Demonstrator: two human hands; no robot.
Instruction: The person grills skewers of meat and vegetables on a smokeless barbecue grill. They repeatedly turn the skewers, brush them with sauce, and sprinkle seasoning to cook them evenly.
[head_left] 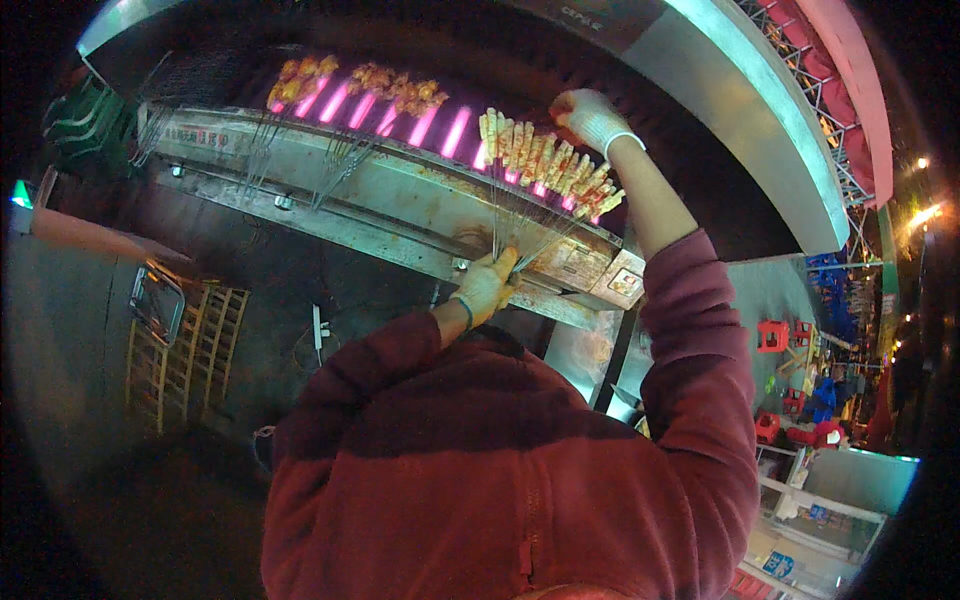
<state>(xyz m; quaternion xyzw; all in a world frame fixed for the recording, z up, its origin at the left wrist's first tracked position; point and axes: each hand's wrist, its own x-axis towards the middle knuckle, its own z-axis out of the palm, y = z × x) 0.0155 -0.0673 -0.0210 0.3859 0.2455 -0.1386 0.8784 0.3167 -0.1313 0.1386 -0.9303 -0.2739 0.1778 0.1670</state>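
My left hand (482, 283), in a pale yellowish glove, grips the bare metal ends of a fanned bunch of skewers (540, 160). Their heads carry long pale pieces streaked with red, lying over the glowing pink tubes of the grill (336, 100). Above the right part of this row, my right hand (590, 118), in a white glove with brownish fingertips, has its fingers curled; whatever they may hold is too hidden to make out. Further left on the grill lie two groups of skewers with browned pieces (300, 82), their metal ends hanging over the front edge.
A curved metal hood (760, 120) overhangs the grill at the upper right. Green stacked items (80, 140) stand at far left, above a yellowish slatted rack (185, 350) on the floor. Red stools (772, 336) and a white-framed cabinet (820, 510) are off to the right.
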